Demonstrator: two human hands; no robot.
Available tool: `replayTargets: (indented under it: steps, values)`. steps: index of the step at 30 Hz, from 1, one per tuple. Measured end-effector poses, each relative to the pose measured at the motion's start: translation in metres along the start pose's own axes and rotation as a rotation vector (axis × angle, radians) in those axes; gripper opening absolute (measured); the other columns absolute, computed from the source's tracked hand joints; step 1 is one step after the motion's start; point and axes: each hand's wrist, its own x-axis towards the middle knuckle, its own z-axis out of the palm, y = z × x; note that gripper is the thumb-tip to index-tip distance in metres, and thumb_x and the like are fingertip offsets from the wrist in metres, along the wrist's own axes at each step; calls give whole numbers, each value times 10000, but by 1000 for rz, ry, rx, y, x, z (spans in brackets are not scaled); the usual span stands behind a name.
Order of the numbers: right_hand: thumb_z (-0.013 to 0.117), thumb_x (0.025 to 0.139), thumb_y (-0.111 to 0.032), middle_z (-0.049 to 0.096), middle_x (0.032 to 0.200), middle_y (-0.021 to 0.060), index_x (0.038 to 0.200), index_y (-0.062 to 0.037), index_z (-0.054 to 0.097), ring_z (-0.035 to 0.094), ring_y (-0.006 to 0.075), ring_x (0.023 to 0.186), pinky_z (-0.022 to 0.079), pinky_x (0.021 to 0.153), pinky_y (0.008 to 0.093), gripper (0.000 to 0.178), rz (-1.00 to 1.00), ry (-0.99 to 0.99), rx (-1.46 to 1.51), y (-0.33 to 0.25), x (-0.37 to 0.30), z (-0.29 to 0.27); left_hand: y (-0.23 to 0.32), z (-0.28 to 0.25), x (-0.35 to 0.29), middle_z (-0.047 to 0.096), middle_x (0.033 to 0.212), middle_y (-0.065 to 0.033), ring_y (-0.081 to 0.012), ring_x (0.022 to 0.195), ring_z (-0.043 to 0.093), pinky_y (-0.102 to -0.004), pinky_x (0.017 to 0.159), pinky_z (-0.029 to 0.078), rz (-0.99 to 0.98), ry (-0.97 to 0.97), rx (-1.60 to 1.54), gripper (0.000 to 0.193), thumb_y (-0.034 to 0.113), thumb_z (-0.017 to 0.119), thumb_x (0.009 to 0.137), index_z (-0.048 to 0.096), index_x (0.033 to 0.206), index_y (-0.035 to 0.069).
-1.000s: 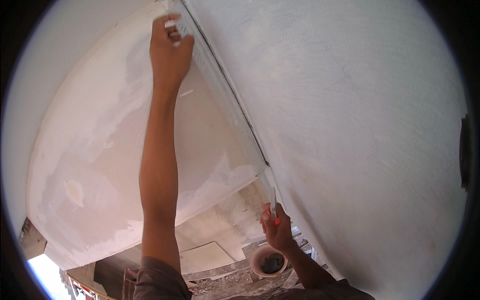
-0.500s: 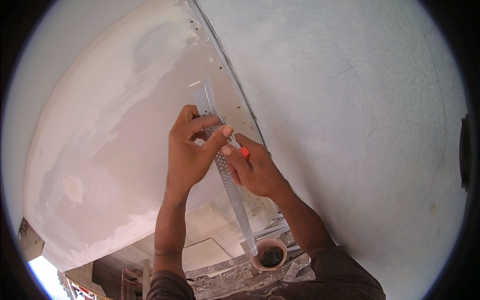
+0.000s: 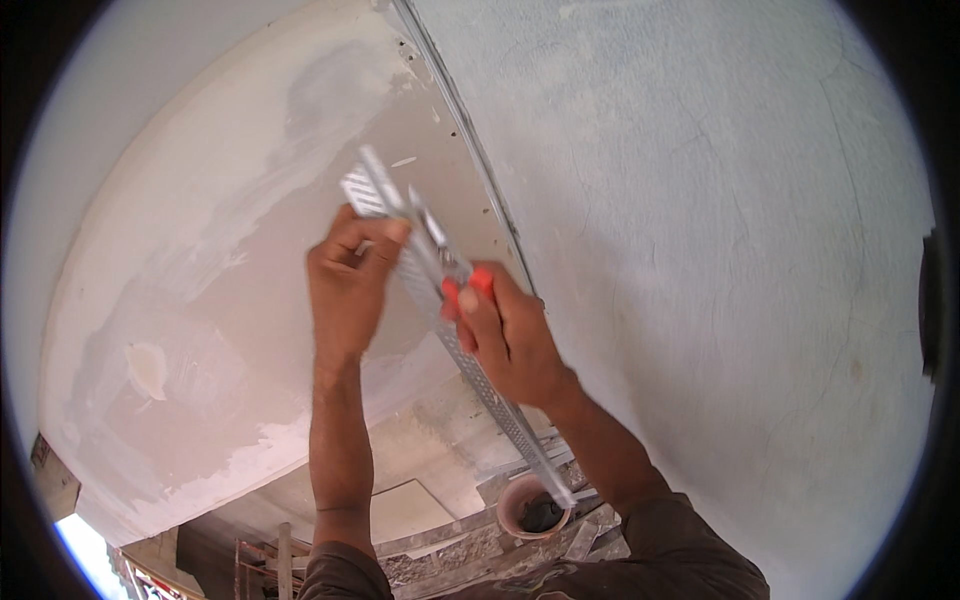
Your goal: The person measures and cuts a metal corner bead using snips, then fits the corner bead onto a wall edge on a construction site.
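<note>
1. Two walls fill our view: a plastered wall [image 3: 220,300] on the left, patchy and smooth, and a rough wall [image 3: 720,250] on the right, meeting at a corner seam [image 3: 480,170].
2. A long perforated metal strip [image 3: 480,390] runs slantwise in front of the walls, from above our hands down toward a small bucket [image 3: 530,505] below.
3. Our left hand [image 3: 350,290] is closed around the strip near its upper end.
4. Our right hand [image 3: 505,335] is clenched on orange-handled snips [image 3: 450,270] at the strip.
5. We judge the risks: the long lower part hangs unsupported, so it may swing or bend; a cut edge could nick our left fingers, which sit just beside the blades.
</note>
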Motion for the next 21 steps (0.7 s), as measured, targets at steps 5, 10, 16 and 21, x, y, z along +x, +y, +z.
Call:
replayTargets:
  steps: [5,10,16,21]
  values:
    - [500,1056,-282,641,773,97,1055,17,569,611,158,603,501,581,329,307,-111,210,-267,-12,117,0,-10,-60,6,549,873,10,-84,783,495,-253,689,407,6,196,91,224,204,732,951,753,914,-15]
    - [526,1011,-272,656,772,146,996,17,591,639,273,676,518,700,410,297,-595,407,-1062,22,268,-1,-35,-66,-2,549,874,18,-85,788,494,-259,703,404,-8,198,108,234,204,721,962,751,919,-24]
    - [532,892,-133,690,993,261,903,51,708,671,419,944,534,838,514,255,-718,293,-1203,29,394,3,-54,-77,-3,557,891,25,-78,807,500,-259,721,413,39,153,86,172,168,739,946,752,927,-3]
    - [513,900,-114,689,1024,277,930,58,729,685,400,941,552,841,486,277,-547,316,-1190,16,412,18,-60,-90,-4,547,889,31,-74,813,500,-257,732,416,102,105,76,112,129,753,929,754,929,18]
